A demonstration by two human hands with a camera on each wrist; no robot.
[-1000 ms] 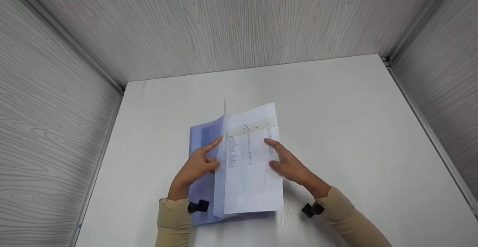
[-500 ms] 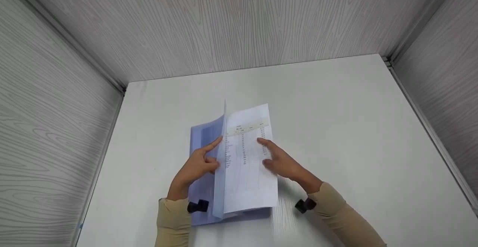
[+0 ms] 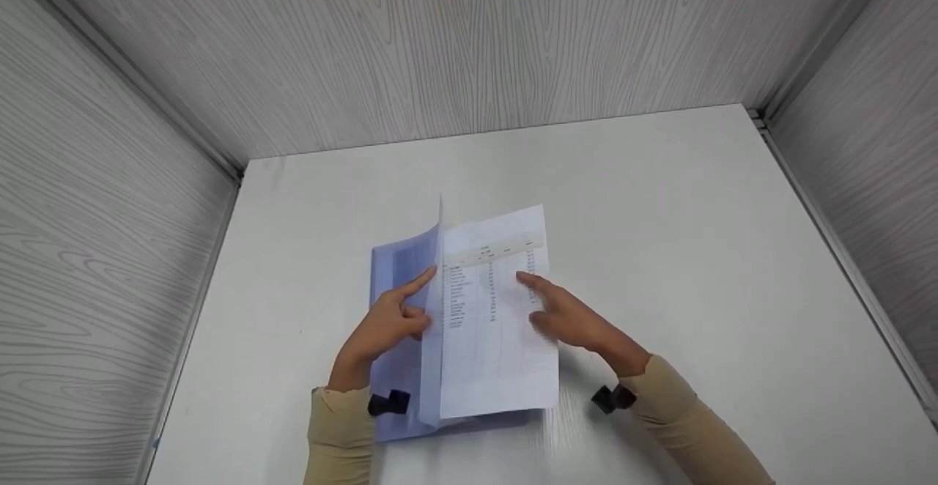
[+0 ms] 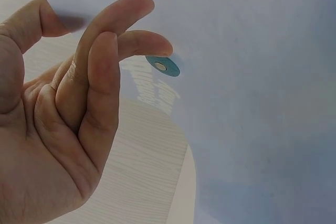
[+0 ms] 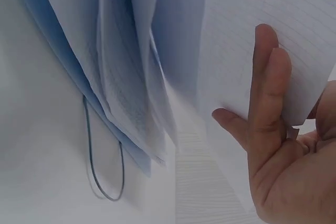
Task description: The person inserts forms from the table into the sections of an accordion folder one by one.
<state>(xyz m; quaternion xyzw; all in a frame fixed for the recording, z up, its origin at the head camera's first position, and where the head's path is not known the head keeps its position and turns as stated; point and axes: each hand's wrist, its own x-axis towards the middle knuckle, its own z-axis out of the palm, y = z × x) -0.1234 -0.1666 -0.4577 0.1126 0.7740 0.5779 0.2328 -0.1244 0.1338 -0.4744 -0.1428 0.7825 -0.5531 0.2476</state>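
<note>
A translucent blue document folder lies on the white table in the head view, its cover raised on edge. To the right of that cover, a printed paper sheet stands out from the folder. My left hand touches the cover with index finger extended; in the left wrist view its fingers lie against it near a teal round button. My right hand grips the sheet's right edge. From the right wrist view, several fingers show along one face of the sheet.
A thin elastic cord loop hangs from the folder's edge onto the white table. Other layered sheets show inside the folder. Grey wood-grain panels stand at the back and both sides.
My right hand moved left with the sheet, bowing it, then came back right, flattening it somewhat. My left hand and the raised cover stay where they were.
</note>
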